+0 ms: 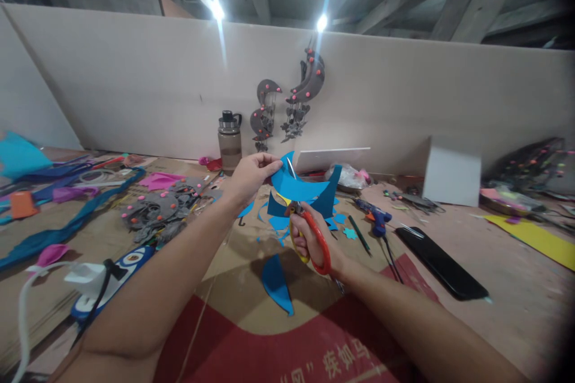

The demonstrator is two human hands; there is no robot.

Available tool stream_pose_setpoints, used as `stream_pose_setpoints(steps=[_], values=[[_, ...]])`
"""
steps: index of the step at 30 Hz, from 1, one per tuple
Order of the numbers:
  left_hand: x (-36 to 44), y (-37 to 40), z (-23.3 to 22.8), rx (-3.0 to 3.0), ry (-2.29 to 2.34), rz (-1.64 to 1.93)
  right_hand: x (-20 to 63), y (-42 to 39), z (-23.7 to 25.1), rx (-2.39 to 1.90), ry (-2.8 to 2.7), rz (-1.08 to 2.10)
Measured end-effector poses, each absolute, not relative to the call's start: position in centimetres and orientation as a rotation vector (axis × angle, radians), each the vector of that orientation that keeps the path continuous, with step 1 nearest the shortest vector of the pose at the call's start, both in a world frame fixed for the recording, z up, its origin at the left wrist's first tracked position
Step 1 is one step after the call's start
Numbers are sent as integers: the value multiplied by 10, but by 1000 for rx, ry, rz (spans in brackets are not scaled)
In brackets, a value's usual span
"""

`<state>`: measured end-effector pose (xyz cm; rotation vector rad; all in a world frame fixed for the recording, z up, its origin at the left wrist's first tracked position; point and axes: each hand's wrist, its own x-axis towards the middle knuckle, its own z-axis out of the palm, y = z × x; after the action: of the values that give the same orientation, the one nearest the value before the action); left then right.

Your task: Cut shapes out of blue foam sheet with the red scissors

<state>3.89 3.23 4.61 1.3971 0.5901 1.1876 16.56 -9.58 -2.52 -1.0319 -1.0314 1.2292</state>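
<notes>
My left hand [252, 175] pinches the upper left edge of a curved blue sheet [308, 190], felt or craft foam by its look, held up above the table. My right hand [309, 230] is wrapped round the red and yellow handles of a pair of scissors [324, 251]. The scissor blades reach up to the sheet, with one shiny blade showing in front of it. Below my hands a loose blue piece [276, 284] lies on the cardboard. Small blue scraps [279, 222] are scattered just beyond my right hand.
A water bottle [230, 142] stands against the white partition, beside hanging grey moon ornaments [309, 78]. To the right lie a pencil [359, 235], a glue gun [376, 216] with a cord, and a black phone [442, 263]. At left are a grey ornament [159, 206] and a power strip [114, 281].
</notes>
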Motion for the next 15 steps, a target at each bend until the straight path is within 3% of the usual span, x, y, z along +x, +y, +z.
stream_pose_setpoints(steps=[15], values=[[40,30,46,1383,591,1189,166,-95,-24,-1091,-1084,1172]])
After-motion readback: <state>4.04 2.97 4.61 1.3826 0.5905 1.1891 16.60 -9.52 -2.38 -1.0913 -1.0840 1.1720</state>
